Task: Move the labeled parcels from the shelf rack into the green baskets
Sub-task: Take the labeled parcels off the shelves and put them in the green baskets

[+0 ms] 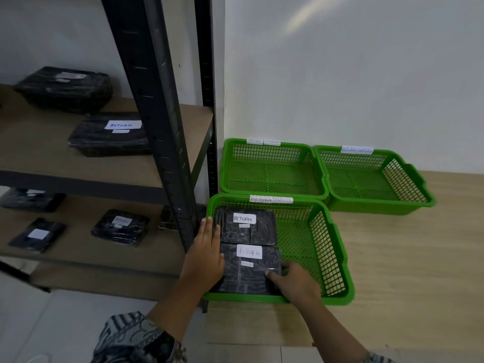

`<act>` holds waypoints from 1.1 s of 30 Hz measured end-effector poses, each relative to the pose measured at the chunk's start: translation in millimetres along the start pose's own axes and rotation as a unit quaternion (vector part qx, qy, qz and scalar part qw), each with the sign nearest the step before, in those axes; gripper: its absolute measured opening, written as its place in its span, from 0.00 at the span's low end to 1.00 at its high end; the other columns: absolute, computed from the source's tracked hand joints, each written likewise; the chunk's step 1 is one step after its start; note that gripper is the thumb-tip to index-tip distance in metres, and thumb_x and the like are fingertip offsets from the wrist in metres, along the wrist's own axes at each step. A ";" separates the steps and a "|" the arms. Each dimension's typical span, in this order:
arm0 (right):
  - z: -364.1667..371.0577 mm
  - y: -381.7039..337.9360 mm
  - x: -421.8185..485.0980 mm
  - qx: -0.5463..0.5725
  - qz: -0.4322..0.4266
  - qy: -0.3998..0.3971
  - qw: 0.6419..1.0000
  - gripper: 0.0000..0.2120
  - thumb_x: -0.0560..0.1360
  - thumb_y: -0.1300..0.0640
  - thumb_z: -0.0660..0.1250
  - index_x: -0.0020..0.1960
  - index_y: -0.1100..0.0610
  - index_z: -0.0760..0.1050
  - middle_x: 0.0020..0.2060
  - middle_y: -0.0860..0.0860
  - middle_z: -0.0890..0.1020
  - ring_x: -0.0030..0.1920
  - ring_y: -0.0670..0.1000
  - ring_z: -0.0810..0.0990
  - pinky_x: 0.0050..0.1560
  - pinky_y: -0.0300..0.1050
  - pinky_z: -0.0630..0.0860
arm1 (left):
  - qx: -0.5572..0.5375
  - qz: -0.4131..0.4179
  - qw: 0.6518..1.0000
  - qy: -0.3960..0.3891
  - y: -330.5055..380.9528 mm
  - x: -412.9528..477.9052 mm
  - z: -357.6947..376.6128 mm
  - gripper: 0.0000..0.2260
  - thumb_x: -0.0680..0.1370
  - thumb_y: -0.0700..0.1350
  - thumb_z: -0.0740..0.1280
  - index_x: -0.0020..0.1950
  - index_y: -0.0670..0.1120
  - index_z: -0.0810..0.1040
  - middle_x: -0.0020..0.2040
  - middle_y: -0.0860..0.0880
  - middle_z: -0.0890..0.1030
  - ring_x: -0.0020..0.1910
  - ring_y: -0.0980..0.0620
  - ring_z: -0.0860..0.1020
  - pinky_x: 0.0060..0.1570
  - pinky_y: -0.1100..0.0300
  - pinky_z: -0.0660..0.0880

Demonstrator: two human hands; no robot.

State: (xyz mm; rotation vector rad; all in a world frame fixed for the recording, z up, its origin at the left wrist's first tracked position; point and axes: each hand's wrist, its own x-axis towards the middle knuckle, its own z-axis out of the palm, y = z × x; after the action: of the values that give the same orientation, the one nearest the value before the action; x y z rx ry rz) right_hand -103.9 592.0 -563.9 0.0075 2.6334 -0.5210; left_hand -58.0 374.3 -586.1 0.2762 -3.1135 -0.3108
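Both hands bracket the near black plastic-wrapped parcel labelled RETURN (250, 268), lying in the front green mesh basket (330, 260) at the surface's left edge. Left hand (207, 255) lies flat, fingers spread long against the parcel's left side; right hand (293, 280) curls narrowly over its near right corner, apparently gripping. The parcel's long axis runs away from the person, behind a second RETURN parcel (246, 226). More parcels wait on the shelf rack (162, 163), left.

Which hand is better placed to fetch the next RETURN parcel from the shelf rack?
Probably the left hand: it lies flat at the near basket's left rim, beside the shelf rack. The right hand is farther away, touching the parcel.
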 end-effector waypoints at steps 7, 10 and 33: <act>7.5 2.5 -5.2 0.016 -0.044 0.118 0.992 0.29 0.73 0.35 0.60 0.66 0.52 0.65 0.59 0.50 0.78 0.57 0.52 0.78 0.47 0.44 0.74 | -0.027 0.006 1.000 0.003 1.0 -1.5 -4.7 0.31 0.75 0.51 0.54 0.76 0.41 0.52 0.77 0.38 0.50 0.75 0.42 0.46 0.71 0.48 0.59; 7.1 2.5 -8.3 -0.006 -0.084 0.145 0.986 0.25 0.76 0.39 0.58 0.67 0.53 0.66 0.61 0.52 0.76 0.60 0.53 0.74 0.52 0.45 0.73 | -0.035 0.013 0.999 0.032 5.0 -7.1 -14.5 0.31 0.76 0.52 0.49 0.77 0.43 0.48 0.77 0.43 0.47 0.76 0.47 0.41 0.72 0.54 0.48; 81.6 -200.0 -190.4 -0.124 -0.311 0.142 0.932 0.31 0.78 0.43 0.48 0.78 0.54 0.49 0.78 0.51 0.50 0.78 0.53 0.44 0.76 0.55 0.45 | 0.047 0.035 0.998 0.036 -147.1 -184.4 -125.0 0.28 0.81 0.52 0.51 0.77 0.44 0.44 0.78 0.47 0.45 0.75 0.51 0.40 0.73 0.54 0.40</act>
State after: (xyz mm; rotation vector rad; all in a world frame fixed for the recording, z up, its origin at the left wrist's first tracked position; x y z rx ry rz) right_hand 84.0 392.0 -476.7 -0.9192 2.9420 -0.3954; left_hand 151.5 240.0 -489.4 0.1742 -3.0621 -0.1505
